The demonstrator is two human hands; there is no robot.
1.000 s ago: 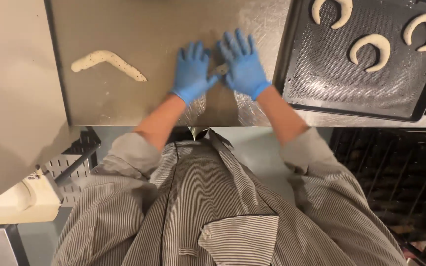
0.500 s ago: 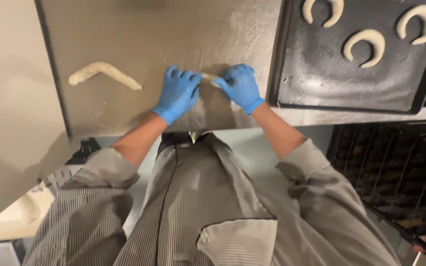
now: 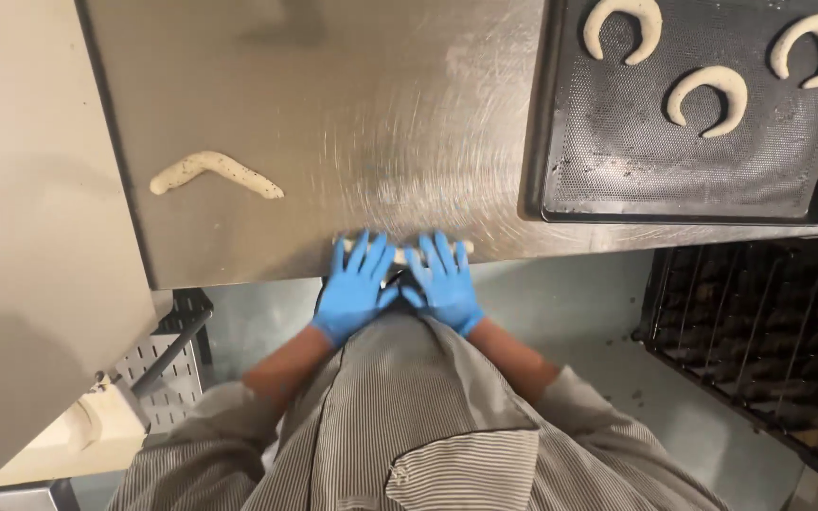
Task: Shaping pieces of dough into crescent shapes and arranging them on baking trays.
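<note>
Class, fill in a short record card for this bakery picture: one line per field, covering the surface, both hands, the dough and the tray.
Surface: brushed steel worktable
Left hand: blue-gloved, flat on the pale dough roll at the table's near edge
Right hand: blue-gloved, flat on the same roll
Loose dough: bent speckled dough strip, far to the left, untouched
Tray: dark perforated baking tray at right
On tray: three pale crescent dough pieces

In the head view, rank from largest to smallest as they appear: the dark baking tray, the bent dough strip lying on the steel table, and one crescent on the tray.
1. Dark baking tray, clearly largest.
2. Bent dough strip.
3. Middle crescent, slightly smaller than the strip; they look close.
</note>
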